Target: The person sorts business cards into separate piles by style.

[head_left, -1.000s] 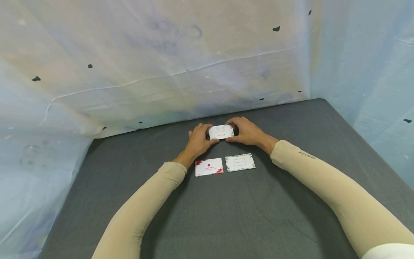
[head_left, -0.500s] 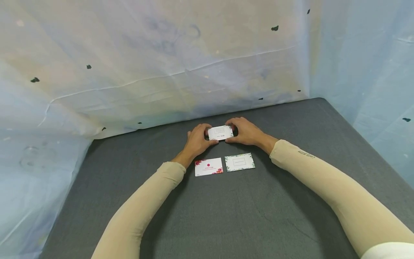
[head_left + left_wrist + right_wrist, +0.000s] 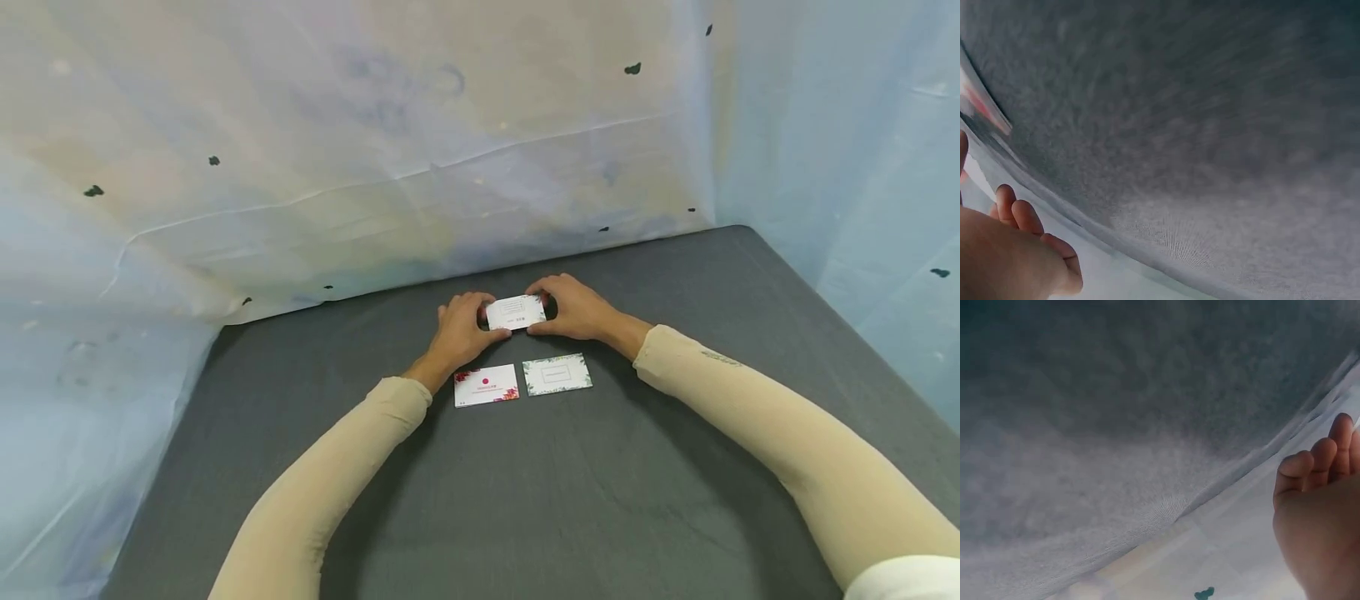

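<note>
Between my two hands is a white business card with small print and leafy corners; whether it is one card or a stack I cannot tell. My left hand pinches its left end between thumb and fingers. At the right end, my right hand grips it the same way. Nearer to me lie two more cards side by side on the dark cloth: a white one with red flowers and a white one with a green leafy border. Each wrist view shows part of a hand with curled fingers.
A dark grey cloth-covered table spreads under the hands. Behind its back edge hangs a pale patterned sheet with dark spots, and a bluish sheet hangs on the right.
Both hands have shifted very slightly toward me with the card, which is tilted a little more. The two nearer cards have stayed in place.
</note>
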The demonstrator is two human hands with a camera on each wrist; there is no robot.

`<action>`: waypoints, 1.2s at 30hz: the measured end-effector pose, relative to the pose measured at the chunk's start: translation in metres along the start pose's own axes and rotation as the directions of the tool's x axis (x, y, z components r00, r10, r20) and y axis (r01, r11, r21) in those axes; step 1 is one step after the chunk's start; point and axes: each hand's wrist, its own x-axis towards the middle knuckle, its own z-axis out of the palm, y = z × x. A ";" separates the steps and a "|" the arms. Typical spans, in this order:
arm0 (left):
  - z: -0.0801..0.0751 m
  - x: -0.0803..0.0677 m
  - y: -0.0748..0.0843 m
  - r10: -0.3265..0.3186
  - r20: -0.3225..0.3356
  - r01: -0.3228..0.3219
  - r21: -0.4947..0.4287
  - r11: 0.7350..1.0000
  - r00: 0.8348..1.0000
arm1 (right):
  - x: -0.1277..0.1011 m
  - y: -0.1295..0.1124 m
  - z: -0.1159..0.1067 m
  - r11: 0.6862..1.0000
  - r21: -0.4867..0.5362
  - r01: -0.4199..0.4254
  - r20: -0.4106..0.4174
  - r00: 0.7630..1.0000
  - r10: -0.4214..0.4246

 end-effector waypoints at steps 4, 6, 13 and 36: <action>-0.004 -0.007 0.000 0.008 -0.001 -0.008 -0.028 1.000 1.000 | -0.004 -0.001 0.001 0.999 -0.008 0.031 -0.013 0.999 -0.031; -0.005 -0.012 0.000 0.011 -0.002 -0.011 -0.049 0.999 1.000 | -0.008 -0.003 0.002 0.999 -0.006 0.044 -0.011 0.999 -0.044; -0.007 -0.030 0.007 0.014 -0.020 -0.015 -0.088 0.996 1.000 | -0.022 -0.007 0.006 0.998 -0.014 0.066 0.002 0.998 -0.066; 0.001 -0.071 0.048 0.012 -0.022 -0.012 -0.013 1.000 1.000 | -0.081 -0.018 0.003 0.992 -0.091 0.085 -0.013 0.996 -0.087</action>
